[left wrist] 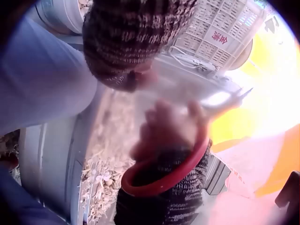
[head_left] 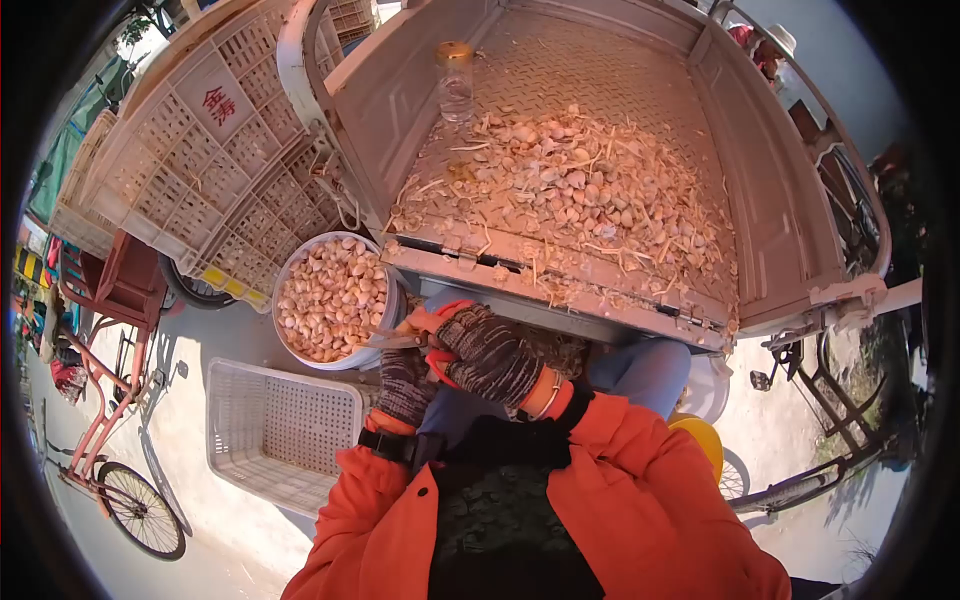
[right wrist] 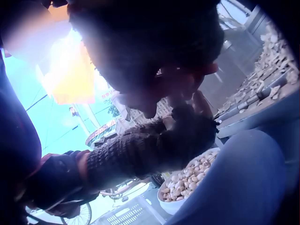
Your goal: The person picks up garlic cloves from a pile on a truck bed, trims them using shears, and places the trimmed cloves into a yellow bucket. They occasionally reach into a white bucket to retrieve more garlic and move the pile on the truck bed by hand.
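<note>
Both hands wear dark striped knit gloves with bare fingertips and meet above the lap. My right hand [head_left: 490, 352] grips red-handled scissors [head_left: 440, 368], their blades pointing left toward the bucket. In the left wrist view, one red handle loop [left wrist: 161, 188] passes around the gloved right hand [left wrist: 168, 136]. My left hand [head_left: 404, 385] is just below the blades, close to the right hand. Its fingertips are mostly hidden or blurred, and I cannot tell what they hold. A white bucket [head_left: 290, 345] full of garlic bulbs [head_left: 335, 295] stands left of the hands.
Ahead is a metal truck bed [head_left: 600, 60] with a heap of garlic and cut stalks [head_left: 590, 190]. A glass jar [head_left: 455, 85] stands in it. A plastic crate [head_left: 285, 415] sits on the ground at left, larger crates [head_left: 215, 130] lean behind, and a bicycle [head_left: 140, 510] stands farther left.
</note>
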